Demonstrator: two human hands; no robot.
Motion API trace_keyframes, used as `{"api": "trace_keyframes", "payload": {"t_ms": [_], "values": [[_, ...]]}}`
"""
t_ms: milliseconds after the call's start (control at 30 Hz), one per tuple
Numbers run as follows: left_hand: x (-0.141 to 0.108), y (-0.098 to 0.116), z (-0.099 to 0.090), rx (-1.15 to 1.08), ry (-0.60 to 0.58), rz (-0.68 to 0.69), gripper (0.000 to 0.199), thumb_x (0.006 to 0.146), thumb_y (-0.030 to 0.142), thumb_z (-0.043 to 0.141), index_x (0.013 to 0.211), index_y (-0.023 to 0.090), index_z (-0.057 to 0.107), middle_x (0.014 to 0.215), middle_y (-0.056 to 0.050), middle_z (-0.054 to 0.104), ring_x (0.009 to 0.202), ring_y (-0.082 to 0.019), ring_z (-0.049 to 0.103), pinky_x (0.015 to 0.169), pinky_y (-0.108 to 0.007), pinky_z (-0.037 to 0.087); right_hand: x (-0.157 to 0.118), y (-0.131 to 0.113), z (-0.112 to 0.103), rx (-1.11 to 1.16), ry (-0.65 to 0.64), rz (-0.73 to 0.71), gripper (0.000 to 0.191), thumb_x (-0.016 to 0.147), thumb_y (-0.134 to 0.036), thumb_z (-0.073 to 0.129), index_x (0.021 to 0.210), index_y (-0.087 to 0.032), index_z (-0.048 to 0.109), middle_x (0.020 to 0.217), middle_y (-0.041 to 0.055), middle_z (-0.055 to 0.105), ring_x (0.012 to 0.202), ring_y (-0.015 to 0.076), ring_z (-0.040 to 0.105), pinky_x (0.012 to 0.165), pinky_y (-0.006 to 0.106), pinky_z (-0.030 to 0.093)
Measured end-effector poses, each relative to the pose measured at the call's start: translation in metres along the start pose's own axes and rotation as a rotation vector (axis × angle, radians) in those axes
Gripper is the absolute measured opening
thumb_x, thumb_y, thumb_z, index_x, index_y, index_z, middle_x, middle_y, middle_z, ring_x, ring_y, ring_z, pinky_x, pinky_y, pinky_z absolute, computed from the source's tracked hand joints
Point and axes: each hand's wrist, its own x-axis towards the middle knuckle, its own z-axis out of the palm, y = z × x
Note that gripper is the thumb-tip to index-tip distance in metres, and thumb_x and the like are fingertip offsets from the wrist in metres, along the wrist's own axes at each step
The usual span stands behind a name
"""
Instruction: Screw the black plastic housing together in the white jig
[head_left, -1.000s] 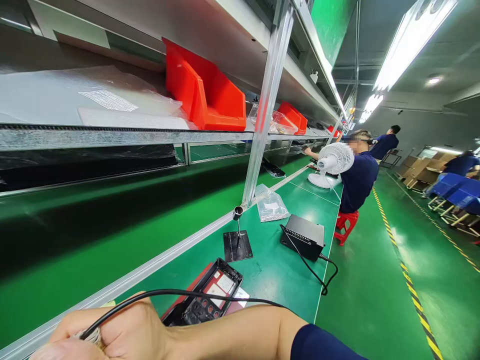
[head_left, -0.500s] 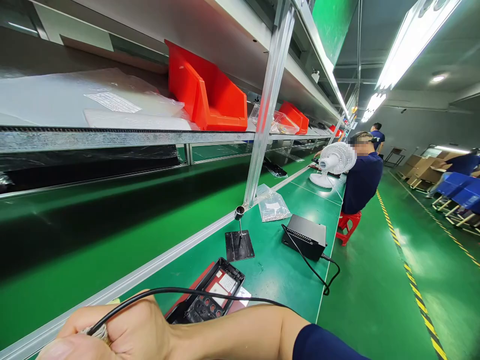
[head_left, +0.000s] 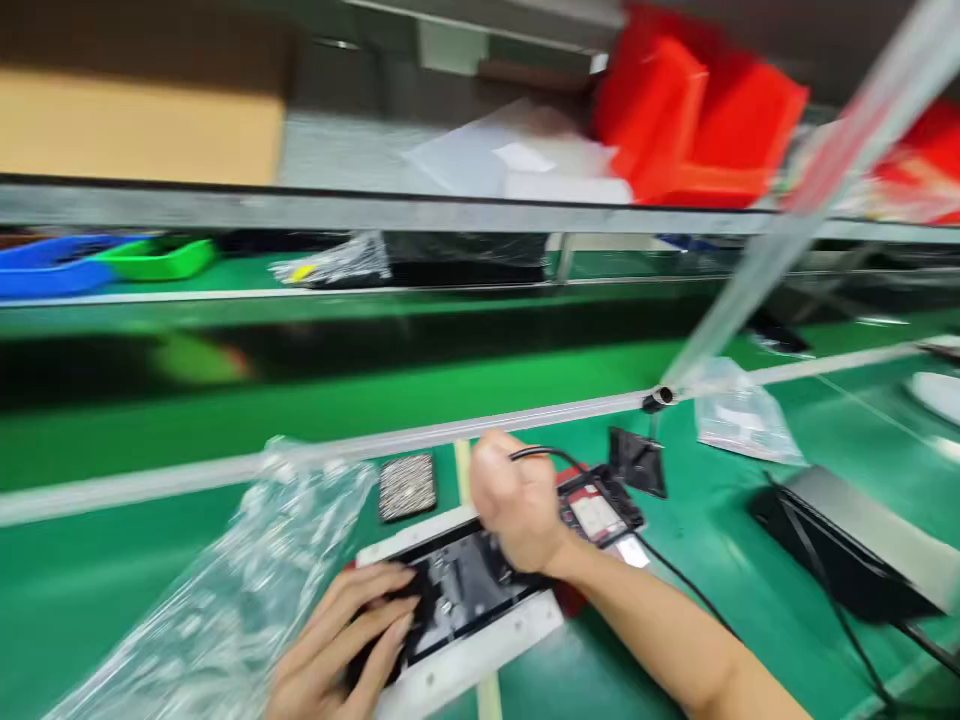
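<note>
A dark rectangular device (head_left: 469, 580) lies in a white fixture (head_left: 491, 645) on the green bench. My left hand (head_left: 349, 635) rests on its near left end, fingers spread over a black part. Above the far right end is my right hand (head_left: 517, 495), closed in a fist round a tool whose black cable (head_left: 679, 575) runs off to the right; the tool itself is mostly hidden. Beyond my right wrist sits a black and red housing (head_left: 600, 510) with white labels. A small tray of screws (head_left: 407, 487) stands behind the fixture.
Clear plastic wrap (head_left: 225, 600) covers the left side of the bench. To the right are a black stand (head_left: 637, 460), a plastic bag (head_left: 746, 415) and a black box with cables (head_left: 855, 545). A metal post (head_left: 810, 200) and a shelf with red bins (head_left: 697, 120) rise behind.
The view has swung left and down, so the fixture, the device and my left hand now show. My right hand, still closed, is now over the device.
</note>
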Motion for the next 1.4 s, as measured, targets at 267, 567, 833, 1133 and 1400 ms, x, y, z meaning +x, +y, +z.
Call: {"api": "trace_keyframes", "payload": {"t_ms": [267, 567, 833, 1133, 1400], "values": [[0.008, 0.01, -0.003, -0.132, -0.03, -0.048, 0.019, 0.1, 0.009, 0.061, 0.112, 0.019, 0.072, 0.118, -0.012, 0.067, 0.112, -0.027, 0.064, 0.099, -0.047, 0.055, 0.002, -0.005, 0.001, 0.173, -0.003, 0.011, 0.044, 0.104, -0.039, 0.054, 0.067, -0.02, 0.041, 0.055, -0.0055, 0.036, 0.044, 0.0068, 0.031, 0.04, 0.019, 0.027], [0.003, 0.007, -0.003, -0.172, -0.035, -0.056, 0.021, 0.1, 0.009, 0.061, 0.114, 0.019, 0.072, 0.119, -0.012, 0.067, 0.112, -0.027, 0.063, 0.103, -0.051, 0.053, 0.005, -0.007, 0.002, 0.16, 0.022, -0.003, 0.043, 0.103, -0.039, 0.054, 0.067, -0.02, 0.043, 0.053, -0.0061, 0.036, 0.042, 0.0068, 0.031, 0.037, 0.018, 0.027], [0.006, 0.008, -0.002, -0.193, -0.016, -0.042, 0.024, 0.098, 0.005, 0.062, 0.115, 0.019, 0.071, 0.118, -0.011, 0.066, 0.111, -0.026, 0.062, 0.099, -0.047, 0.053, 0.006, -0.008, 0.001, 0.152, 0.038, 0.018, 0.043, 0.102, -0.039, 0.055, 0.066, -0.02, 0.042, 0.053, -0.0057, 0.035, 0.041, 0.0075, 0.032, 0.035, 0.019, 0.026], [0.006, 0.009, -0.002, -0.203, -0.009, -0.047, 0.023, 0.098, 0.007, 0.061, 0.114, 0.02, 0.072, 0.118, -0.011, 0.067, 0.11, -0.026, 0.062, 0.094, -0.046, 0.056, 0.006, -0.011, 0.002, 0.158, 0.032, 0.019, 0.044, 0.102, -0.04, 0.056, 0.066, -0.02, 0.041, 0.053, -0.0059, 0.034, 0.041, 0.0072, 0.031, 0.034, 0.019, 0.027], [0.005, 0.008, -0.002, -0.211, -0.01, -0.048, 0.025, 0.098, 0.006, 0.062, 0.116, 0.02, 0.072, 0.118, -0.011, 0.066, 0.111, -0.026, 0.062, 0.095, -0.047, 0.056, 0.006, -0.01, 0.003, 0.162, 0.032, 0.024, 0.043, 0.102, -0.04, 0.056, 0.066, -0.021, 0.042, 0.053, -0.0057, 0.035, 0.041, 0.0074, 0.031, 0.034, 0.019, 0.026]]}}
